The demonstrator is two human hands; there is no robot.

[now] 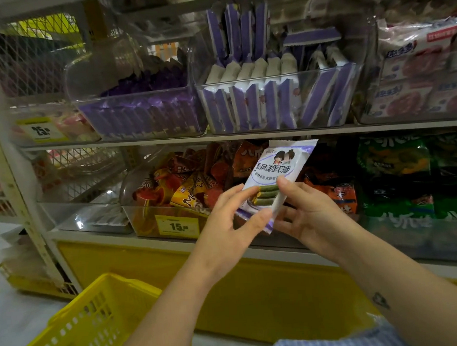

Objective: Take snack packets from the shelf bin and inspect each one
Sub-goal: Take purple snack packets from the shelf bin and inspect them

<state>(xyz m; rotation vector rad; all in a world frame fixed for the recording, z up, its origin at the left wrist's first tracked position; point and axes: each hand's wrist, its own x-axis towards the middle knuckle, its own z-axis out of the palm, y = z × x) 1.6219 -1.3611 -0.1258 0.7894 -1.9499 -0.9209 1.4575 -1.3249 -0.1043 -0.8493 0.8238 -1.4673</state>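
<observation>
I am holding the snack packet (pixel 274 180) below the shelf bin (pixel 279 103), my left hand (pixel 233 220) and right hand (pixel 307 213) pinching its lower edges; this light pinching could be letting the slick wrapper slip.

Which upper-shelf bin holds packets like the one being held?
The middle bin: its white-and-purple packets match the held packet. The left bin holds all-purple ones, the right bin red-printed ones.
</observation>
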